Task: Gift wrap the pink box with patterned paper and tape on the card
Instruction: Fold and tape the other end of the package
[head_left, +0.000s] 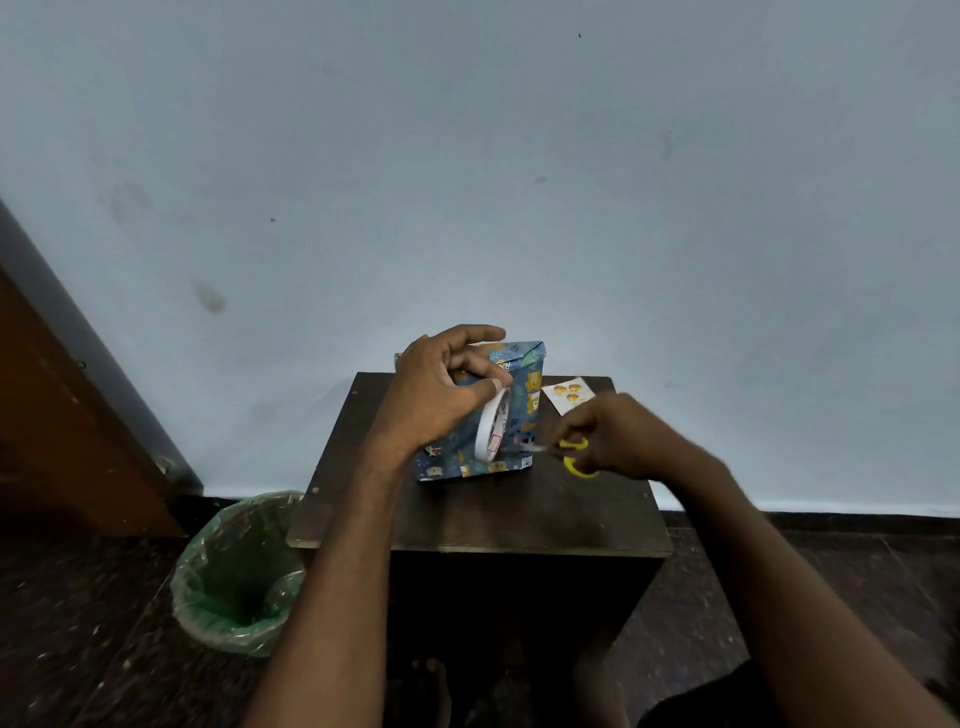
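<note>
At the centre of the frame we have the box (485, 415) standing upright on the dark table (478, 514), already covered in blue patterned paper; it looks light and stiff, best steadied by its flat sides so we do not crease the thin paper. Our left hand (441, 395) curls round the tape roll (491, 426) against it. Right of centre, our right hand (618, 439) grips yellow scissors (574, 457). The small card (566, 395) lies flat behind.

R hand (605, 436) motion-blurred, hides most of yellow scissors (575, 460); blades smeared. L hand (441, 389) covers wrapped box (511, 410) at 9 o'clock. Card (566, 397) print too small.
</note>
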